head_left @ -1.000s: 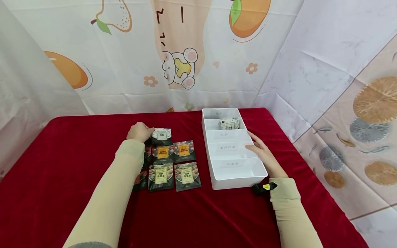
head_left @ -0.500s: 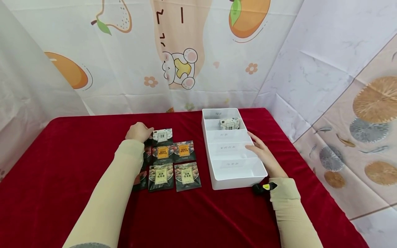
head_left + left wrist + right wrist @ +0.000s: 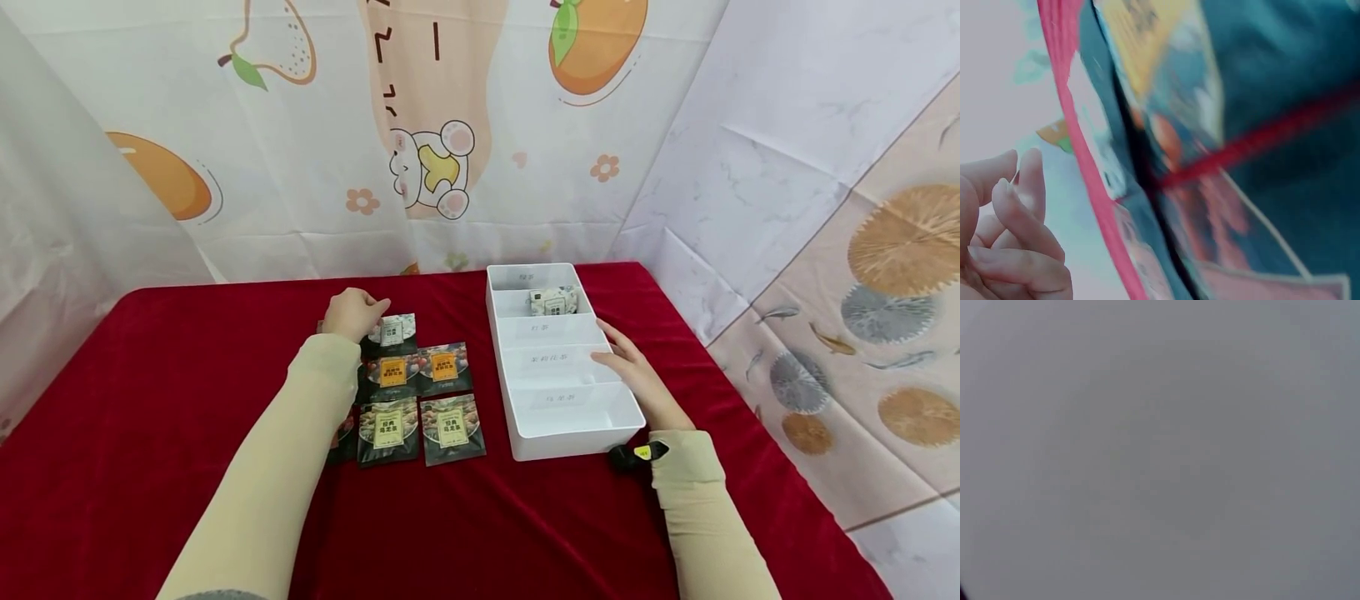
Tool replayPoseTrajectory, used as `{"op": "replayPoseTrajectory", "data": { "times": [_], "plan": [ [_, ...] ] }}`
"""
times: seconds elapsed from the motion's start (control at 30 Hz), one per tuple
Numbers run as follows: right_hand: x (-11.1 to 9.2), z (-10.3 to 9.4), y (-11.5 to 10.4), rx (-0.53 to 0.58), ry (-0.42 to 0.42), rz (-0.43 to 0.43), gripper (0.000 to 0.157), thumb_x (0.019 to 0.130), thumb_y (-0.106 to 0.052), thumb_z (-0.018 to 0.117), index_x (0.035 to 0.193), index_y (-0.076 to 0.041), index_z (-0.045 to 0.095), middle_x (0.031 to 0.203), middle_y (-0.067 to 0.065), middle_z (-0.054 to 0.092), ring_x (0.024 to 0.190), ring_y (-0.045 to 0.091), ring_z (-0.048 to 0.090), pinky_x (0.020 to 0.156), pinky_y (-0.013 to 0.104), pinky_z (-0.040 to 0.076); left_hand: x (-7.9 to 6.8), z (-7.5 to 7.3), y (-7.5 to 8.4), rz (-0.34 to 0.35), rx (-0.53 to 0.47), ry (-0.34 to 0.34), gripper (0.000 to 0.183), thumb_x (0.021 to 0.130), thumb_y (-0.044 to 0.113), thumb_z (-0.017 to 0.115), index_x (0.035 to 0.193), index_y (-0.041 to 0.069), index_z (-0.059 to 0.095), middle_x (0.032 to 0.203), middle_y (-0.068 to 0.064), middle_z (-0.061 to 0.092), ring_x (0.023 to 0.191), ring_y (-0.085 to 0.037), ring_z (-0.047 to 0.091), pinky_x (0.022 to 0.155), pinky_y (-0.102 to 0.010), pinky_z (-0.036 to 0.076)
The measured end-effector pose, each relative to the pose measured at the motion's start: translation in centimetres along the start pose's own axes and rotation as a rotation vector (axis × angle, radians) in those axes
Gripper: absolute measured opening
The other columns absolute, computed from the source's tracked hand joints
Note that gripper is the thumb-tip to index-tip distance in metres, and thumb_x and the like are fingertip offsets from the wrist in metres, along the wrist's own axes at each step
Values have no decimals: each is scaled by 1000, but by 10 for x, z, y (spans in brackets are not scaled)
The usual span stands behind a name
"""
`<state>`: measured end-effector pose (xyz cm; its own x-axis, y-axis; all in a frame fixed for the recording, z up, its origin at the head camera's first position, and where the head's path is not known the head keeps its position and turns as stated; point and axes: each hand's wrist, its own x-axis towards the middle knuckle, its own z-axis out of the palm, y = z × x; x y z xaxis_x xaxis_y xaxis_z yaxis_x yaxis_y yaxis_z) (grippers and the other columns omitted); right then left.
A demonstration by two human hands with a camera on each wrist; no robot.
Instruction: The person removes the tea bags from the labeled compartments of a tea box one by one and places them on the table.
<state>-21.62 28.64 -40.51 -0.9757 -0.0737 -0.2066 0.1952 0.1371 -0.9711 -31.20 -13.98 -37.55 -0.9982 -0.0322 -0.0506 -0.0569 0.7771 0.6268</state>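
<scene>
My left hand (image 3: 354, 314) hovers at the upper left corner of a white-and-black tea sachet (image 3: 393, 337). Thumb and fingers are loosely bent, and the left wrist view shows its fingers (image 3: 1029, 250) with nothing between them. Two orange-labelled sachets (image 3: 443, 368) and two yellow-green-labelled sachets (image 3: 452, 429) lie in rows below. More sachets are partly hidden under the left forearm. My right hand (image 3: 637, 379) grips the right wall of a white divided box (image 3: 577, 447), thumb over the rim and fingers outside. The right wrist view is only blurred grey.
One white-patterned sachet (image 3: 553, 302) sits in the box's second compartment from the back. Faint labels mark the dividers. A red cloth (image 3: 465, 533) covers the table, with printed curtains (image 3: 300, 183) behind it and at the right.
My left hand has shifted right and slightly up, from beside the white-and-black sachet to over its corner. The right hand and the box stay in place.
</scene>
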Motion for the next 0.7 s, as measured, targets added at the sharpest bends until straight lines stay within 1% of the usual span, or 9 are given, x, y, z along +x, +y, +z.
{"op": "replayPoseTrajectory", "data": {
  "times": [0.1,0.2,0.27,0.4,0.5,0.57,0.7],
  "plan": [
    [1,0,0,-4,4,-3,66,102,-29,54,159,-30,20,150,13,39,102,5,61,85,24,53,1,2,11,26,-28,-3,41,101,37,54,95,2,74,84,-17,71,63,-21,53,58,-32,43],
    [1,0,0,-6,4,-2,66,102,-29,54,159,-30,20,149,13,39,102,6,61,85,24,53,4,4,21,50,-34,-22,41,101,39,55,97,2,73,85,-18,71,60,-19,50,57,-31,42],
    [0,0,0,-4,4,-3,66,102,-29,54,159,-30,21,149,13,40,102,6,61,85,24,53,4,6,28,59,-34,-37,42,101,40,54,100,3,74,90,-19,73,61,-19,50,56,-30,41],
    [0,0,1,3,1,-7,66,102,-28,54,159,-29,21,149,13,39,102,6,61,85,24,53,4,7,41,75,-41,-54,42,102,40,53,104,3,72,97,-19,73,68,-21,54,59,-30,41],
    [0,1,1,3,1,-10,66,102,-28,54,159,-29,21,149,12,40,102,6,61,85,24,53,3,8,51,90,-59,-50,39,102,39,54,101,5,71,98,-19,73,73,-22,57,61,-31,42],
    [0,1,1,4,0,-11,66,102,-28,54,159,-29,21,148,12,40,102,6,61,85,24,53,2,9,56,105,-67,-45,37,101,39,54,100,6,71,98,-18,74,75,-22,59,63,-30,42],
    [0,1,0,6,-3,-17,65,102,-27,54,159,-30,21,147,12,41,101,6,62,85,25,53,2,12,67,133,-76,-39,34,101,37,56,98,7,71,93,-16,74,73,-21,58,63,-30,43]
  ]
}}
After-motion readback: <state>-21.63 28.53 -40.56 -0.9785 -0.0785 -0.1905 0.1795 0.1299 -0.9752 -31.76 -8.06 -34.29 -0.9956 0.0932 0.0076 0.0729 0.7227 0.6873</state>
